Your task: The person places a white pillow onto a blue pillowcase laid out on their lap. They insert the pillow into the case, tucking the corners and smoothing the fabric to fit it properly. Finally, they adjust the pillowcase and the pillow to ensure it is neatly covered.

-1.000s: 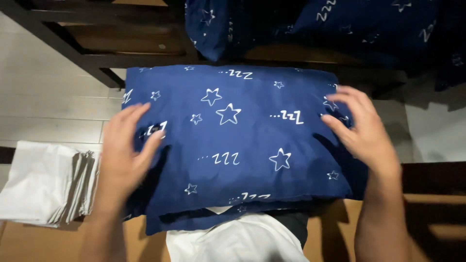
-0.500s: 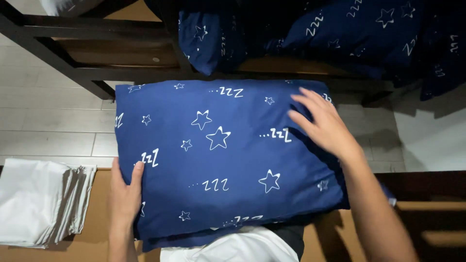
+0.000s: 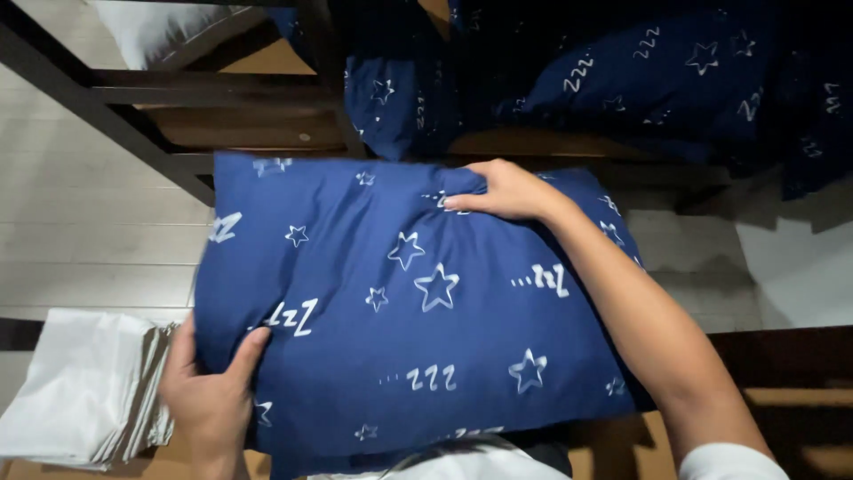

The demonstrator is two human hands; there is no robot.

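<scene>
Fabric first: a stack of folded white cloths (image 3: 75, 391) sits far left on the brown wooden surface (image 3: 782, 400), just beside my left hand (image 3: 209, 396). That hand clamps the lower left corner of the navy blue pillow with white stars and zigzag letters (image 3: 400, 311) — thumb on top, fingers tucked under, which I'd say props that end up. The pillow lies across the middle in front of me. My right hand (image 3: 506, 188) pinches the far top edge, fingers curled into the cloth, probably to steady it. More matching navy bedding (image 3: 675, 71) fills the dark wooden shelf (image 3: 204, 89) behind.
</scene>
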